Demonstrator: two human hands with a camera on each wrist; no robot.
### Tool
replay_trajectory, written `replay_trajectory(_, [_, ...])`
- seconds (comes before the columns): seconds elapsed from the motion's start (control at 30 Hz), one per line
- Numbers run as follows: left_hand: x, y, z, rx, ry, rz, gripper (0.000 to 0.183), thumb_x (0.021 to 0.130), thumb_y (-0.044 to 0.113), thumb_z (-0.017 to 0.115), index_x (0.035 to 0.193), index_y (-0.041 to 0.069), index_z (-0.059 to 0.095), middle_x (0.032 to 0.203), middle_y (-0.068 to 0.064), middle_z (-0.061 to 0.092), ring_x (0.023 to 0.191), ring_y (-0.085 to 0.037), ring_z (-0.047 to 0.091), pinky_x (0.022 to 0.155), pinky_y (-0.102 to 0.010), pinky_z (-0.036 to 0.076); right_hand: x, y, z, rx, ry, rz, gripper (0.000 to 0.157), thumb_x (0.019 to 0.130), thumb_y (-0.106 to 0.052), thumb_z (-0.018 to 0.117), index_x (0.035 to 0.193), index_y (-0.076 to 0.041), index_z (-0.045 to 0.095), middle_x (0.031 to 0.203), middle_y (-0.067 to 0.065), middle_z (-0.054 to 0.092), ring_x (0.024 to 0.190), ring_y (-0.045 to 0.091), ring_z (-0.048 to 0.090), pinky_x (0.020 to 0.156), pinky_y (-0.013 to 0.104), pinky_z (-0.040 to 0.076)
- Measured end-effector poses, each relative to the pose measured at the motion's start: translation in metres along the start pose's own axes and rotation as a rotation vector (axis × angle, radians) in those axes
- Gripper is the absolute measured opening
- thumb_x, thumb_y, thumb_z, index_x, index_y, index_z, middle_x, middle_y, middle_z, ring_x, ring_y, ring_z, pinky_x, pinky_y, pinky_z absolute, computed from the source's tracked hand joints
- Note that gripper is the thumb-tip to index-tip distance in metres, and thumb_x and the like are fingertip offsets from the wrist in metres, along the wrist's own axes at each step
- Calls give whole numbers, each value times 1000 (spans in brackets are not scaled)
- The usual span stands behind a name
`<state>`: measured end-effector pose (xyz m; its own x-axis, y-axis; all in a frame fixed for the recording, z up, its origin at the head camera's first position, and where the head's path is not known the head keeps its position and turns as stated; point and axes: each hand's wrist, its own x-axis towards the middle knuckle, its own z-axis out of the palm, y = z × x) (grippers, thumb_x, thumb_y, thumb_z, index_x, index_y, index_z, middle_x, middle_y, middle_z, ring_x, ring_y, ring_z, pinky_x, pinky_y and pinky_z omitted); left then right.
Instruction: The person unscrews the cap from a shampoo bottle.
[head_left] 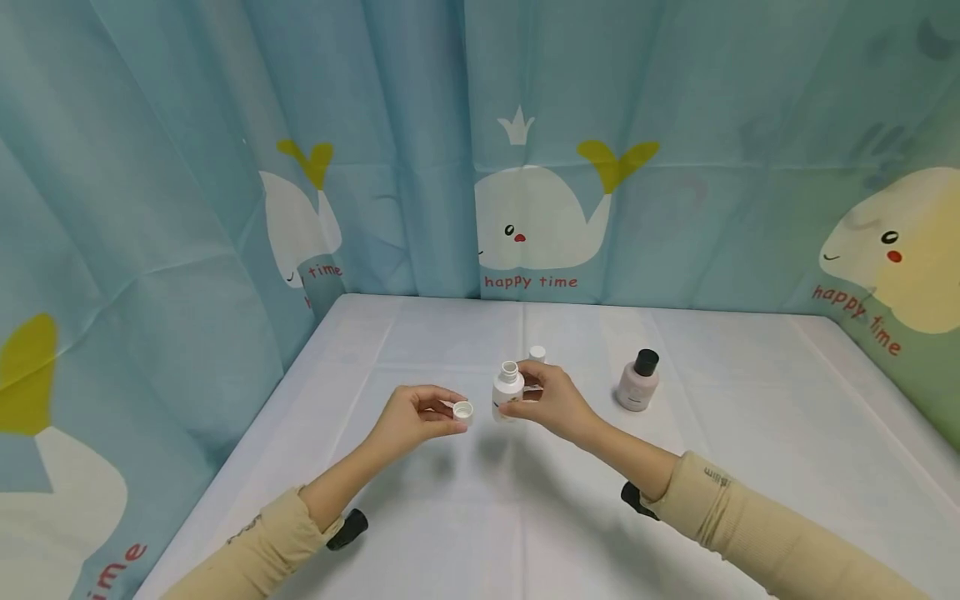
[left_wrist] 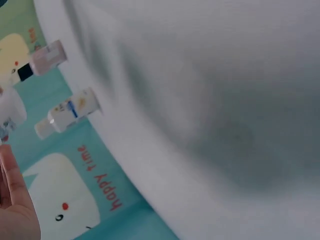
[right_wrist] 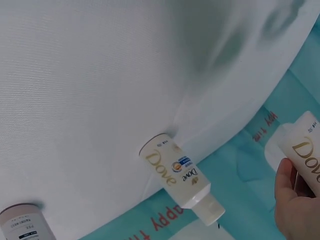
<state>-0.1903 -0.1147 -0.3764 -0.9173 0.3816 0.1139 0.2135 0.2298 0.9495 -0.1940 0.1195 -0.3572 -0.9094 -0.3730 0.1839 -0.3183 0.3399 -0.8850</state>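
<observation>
My left hand (head_left: 417,417) pinches a white screw cap (head_left: 462,412) between thumb and fingers, its hollow underside facing up. Just to the right, my right hand (head_left: 553,402) grips a white Dove bottle (head_left: 507,392) by its side. The bottle is uncapped and upright, its round mouth showing, held above the table. In the right wrist view, gold lettering runs along this held bottle (right_wrist: 306,152). Behind the right hand stands a second white Dove bottle (right_wrist: 175,170) with its cap on, mostly hidden by the hand in the head view.
A pink bottle with a black cap (head_left: 638,382) stands on the white-covered table (head_left: 420,342) to the right of my right hand. A blue curtain with whale prints (head_left: 420,125) hangs along the table's back and left sides.
</observation>
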Motion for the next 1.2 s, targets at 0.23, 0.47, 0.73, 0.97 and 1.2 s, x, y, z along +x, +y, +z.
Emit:
replay_trajectory(0.23, [-6,-9,3,54,0,2,30,75,3,77,102,-6,66,93,-19,67,79,-8,63,73,-19,56,11,1,7,-30,-11,-15,45,77,-2,75,116,8,58,109,20,64,96,28,65,85,36,56])
replay_trajectory(0.47, [-10,-18,5,87,-27,-19,28,75,-1,75,101,-8,66,95,-20,67,82,-11,64,77,-21,56,25,7,13,-91,9,-38,43,75,0,76,114,8,59,106,19,65,93,26,63,85,34,56])
replay_trajectory(0.73, [-14,-23,5,139,-78,-24,27,73,-7,74,99,-10,66,98,-23,67,85,-19,66,76,-22,56,40,9,25,-83,-19,-22,44,75,-1,76,115,8,59,107,20,65,95,29,65,82,33,56])
replay_trajectory(0.97, [-13,-29,6,168,-123,-52,26,73,-6,75,97,-7,67,95,-19,68,84,-19,65,73,-20,56,51,11,31,-116,12,6,45,75,-1,77,116,7,60,109,20,66,94,29,66,81,33,57])
replay_trajectory(1.2, [-11,-35,1,218,-128,-59,23,73,-5,75,94,-6,67,91,-16,69,82,-17,64,70,-17,54,67,17,40,-147,-11,30,44,75,-2,77,115,5,62,108,17,67,96,28,65,81,32,56])
